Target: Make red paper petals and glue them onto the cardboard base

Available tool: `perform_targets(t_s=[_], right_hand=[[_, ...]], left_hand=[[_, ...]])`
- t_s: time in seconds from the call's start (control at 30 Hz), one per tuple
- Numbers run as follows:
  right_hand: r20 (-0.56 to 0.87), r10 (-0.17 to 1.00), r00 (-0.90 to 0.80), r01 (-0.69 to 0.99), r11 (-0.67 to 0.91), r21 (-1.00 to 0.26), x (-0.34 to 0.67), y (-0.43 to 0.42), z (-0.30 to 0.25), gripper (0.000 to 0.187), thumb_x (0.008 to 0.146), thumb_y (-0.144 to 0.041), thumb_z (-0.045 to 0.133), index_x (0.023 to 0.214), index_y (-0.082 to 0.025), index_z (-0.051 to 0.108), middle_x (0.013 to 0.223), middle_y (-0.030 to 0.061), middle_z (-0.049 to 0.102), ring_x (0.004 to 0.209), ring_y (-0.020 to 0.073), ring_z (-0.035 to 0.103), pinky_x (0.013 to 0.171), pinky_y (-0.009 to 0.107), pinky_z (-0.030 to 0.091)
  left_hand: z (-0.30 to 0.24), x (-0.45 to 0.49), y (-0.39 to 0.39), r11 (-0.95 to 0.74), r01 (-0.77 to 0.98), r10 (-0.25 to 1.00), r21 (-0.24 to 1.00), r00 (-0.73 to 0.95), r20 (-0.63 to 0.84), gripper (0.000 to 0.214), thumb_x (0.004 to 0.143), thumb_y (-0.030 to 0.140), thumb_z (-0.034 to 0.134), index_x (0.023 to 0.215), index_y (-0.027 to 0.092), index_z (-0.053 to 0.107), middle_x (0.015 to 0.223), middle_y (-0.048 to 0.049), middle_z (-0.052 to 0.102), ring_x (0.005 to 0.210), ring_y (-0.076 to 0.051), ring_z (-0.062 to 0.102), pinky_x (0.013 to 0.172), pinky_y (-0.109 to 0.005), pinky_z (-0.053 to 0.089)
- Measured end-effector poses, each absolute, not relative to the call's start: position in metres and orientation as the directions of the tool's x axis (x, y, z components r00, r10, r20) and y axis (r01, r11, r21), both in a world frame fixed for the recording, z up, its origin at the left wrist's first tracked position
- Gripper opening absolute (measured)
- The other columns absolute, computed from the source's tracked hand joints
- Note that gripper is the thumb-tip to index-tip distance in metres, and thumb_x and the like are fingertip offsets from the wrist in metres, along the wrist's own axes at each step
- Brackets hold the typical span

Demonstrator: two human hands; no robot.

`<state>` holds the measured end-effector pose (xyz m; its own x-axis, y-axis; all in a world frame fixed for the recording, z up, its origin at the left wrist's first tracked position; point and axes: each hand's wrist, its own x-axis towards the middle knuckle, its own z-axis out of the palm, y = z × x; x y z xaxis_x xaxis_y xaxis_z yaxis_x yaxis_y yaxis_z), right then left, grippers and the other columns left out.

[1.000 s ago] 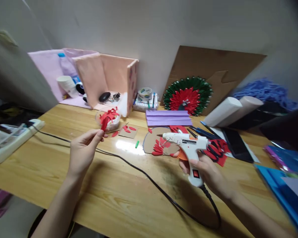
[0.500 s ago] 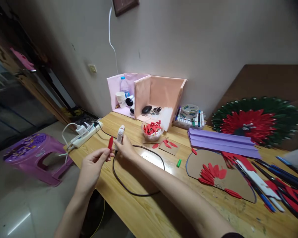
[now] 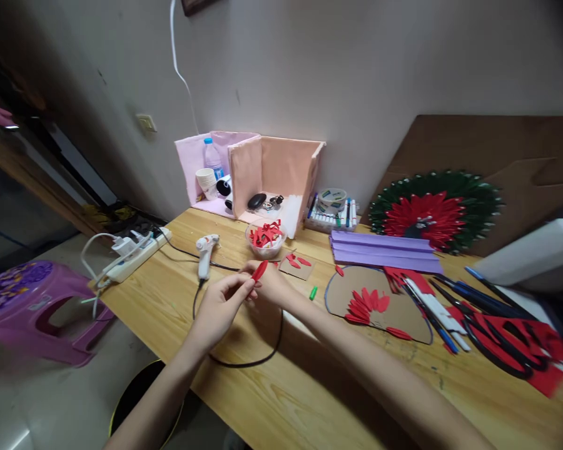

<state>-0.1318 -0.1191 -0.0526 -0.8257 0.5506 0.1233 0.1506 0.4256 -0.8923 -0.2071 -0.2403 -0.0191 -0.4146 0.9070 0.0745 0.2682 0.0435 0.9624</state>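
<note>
The left forearm reaches in from the lower left, and the left hand [image 3: 223, 306] is held palm inward above the bench [image 3: 263, 400]. Its thumb and fingers are pinched together on a red petal [image 3: 259, 271], which points up and to the right. The right forearm slants across from the lower right, bringing the right hand [image 3: 265, 282] just behind the left; its fingers are partly hidden, so how far open they are, and whether they touch the petal, cannot be told.

A white glue gun [image 3: 206, 255] stands on the bench left of the hands, its black cord [image 3: 246, 365] looping beneath both wrists. Behind the hands is a clear bowl [image 3: 265, 252] of red scraps; to the right lie a small cardboard piece [image 3: 298, 273], a green cap [image 3: 313, 293] and a larger cardboard piece [image 3: 406, 311] bearing red petals.

The near edge of the bench runs diagonally under the left forearm, beside a yellow-rimmed bin [image 3: 129, 387]. Wood surface shows between the forearms, and a power strip [image 3: 136, 257] lies along the left edge.
</note>
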Motion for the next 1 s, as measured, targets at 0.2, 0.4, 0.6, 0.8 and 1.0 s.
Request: perform_targets(t_s=[0.2,0.4,0.6,0.8,1.0], right_hand=[[0.16,0.651,-0.742,0.029,0.27,-0.963,0.021,-0.09,-0.012,0.026,0.082,-0.033,0.059,0.104,-0.018,0.06,0.097,0.0059,0.066,0.086,0.015,0.062,0.076,0.028,0.051],[0.129,0.773,-0.622,0.179,0.301,-0.937,0.097,-0.09,-0.007,0.017,0.081,-0.03,0.062,0.09,-0.016,0.064,0.087,0.0043,0.067,0.078,0.0146,0.064,0.072,0.029,0.052],[0.222,0.873,-0.435,0.179,0.326,-0.928,0.143,-0.082,-0.001,0.015,0.08,-0.031,0.063,0.085,-0.017,0.064,0.081,0.0027,0.066,0.074,0.0135,0.063,0.068,0.026,0.051],[0.314,0.882,-0.352,0.152,0.385,-0.91,0.173,-0.072,0.017,0.016,0.078,-0.032,0.067,0.083,-0.017,0.065,0.08,0.003,0.067,0.073,0.0141,0.064,0.069,0.027,0.053],[0.403,0.833,-0.378,0.334,0.529,-0.78,0.19,-0.069,0.024,0.013,0.08,-0.03,0.065,0.083,-0.018,0.069,0.08,0.0037,0.068,0.071,0.0144,0.064,0.064,0.027,0.053]], left_hand=[[-0.027,-0.146,-0.195,-0.008,0.353,0.992,0.936,-0.116,0.052,0.025,0.087,0.035,0.049,0.076,0.016,0.062,0.072,-0.002,0.063,0.071,-0.015,0.058,0.067,-0.025,0.044],[-0.022,-0.075,-0.152,-0.162,0.551,0.984,0.819,0.149,0.095,0.025,0.091,0.034,0.042,0.078,0.018,0.057,0.076,-0.0024,0.063,0.072,-0.016,0.057,0.065,-0.027,0.042],[-0.004,-0.028,-0.127,-0.303,0.556,0.953,0.774,0.196,0.233,0.019,0.09,0.03,0.045,0.087,0.018,0.059,0.082,-0.0034,0.064,0.073,-0.016,0.057,0.061,-0.026,0.041],[0.011,0.003,-0.102,-0.293,0.359,0.955,0.886,0.16,0.251,0.016,0.088,0.031,0.05,0.086,0.017,0.058,0.08,-0.0023,0.064,0.071,-0.014,0.058,0.064,-0.026,0.045],[0.014,0.011,-0.094,-0.347,0.382,0.937,0.856,0.187,0.297,0.015,0.088,0.029,0.051,0.084,0.017,0.059,0.076,-0.001,0.062,0.066,-0.012,0.054,0.06,-0.025,0.042]])
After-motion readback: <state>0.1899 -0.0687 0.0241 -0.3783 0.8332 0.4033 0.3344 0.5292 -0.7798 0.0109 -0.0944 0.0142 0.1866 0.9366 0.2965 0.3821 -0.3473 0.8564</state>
